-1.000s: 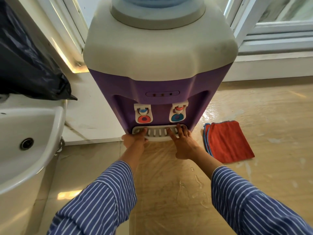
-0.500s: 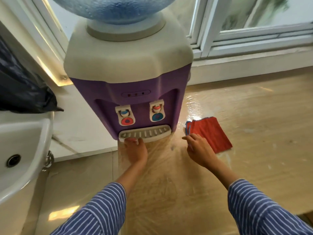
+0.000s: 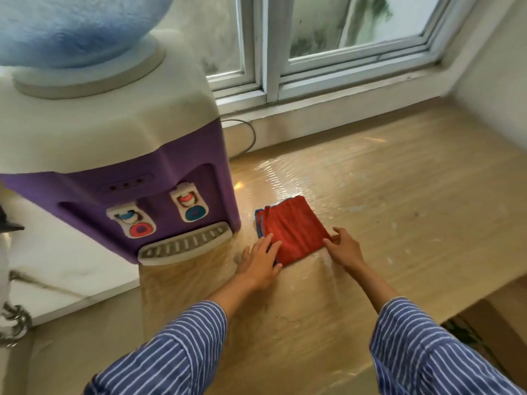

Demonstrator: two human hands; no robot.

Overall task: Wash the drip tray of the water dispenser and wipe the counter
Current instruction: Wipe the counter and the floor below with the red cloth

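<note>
The grey slotted drip tray (image 3: 185, 244) sits in the base of the purple and cream water dispenser (image 3: 119, 155), under its two taps. To its right a folded red cloth (image 3: 293, 228) with a blue edge lies on the wet beige counter (image 3: 385, 201). My left hand (image 3: 261, 262) rests flat, fingers straight, on the cloth's near left corner. At the near right corner my right hand (image 3: 343, 248) pinches the cloth between thumb and fingertips. Neither hand touches the tray.
A blue water bottle (image 3: 71, 21) tops the dispenser. Behind it runs a white window sill (image 3: 313, 109) with a grey cable (image 3: 251, 138). A white ledge (image 3: 71, 269) and a metal hose (image 3: 14, 320) lie at the left. The counter's edge drops off at the lower right.
Both hands left the drip tray and moved right to the red cloth. The view swung right, so the dispenser now sits at the left.
</note>
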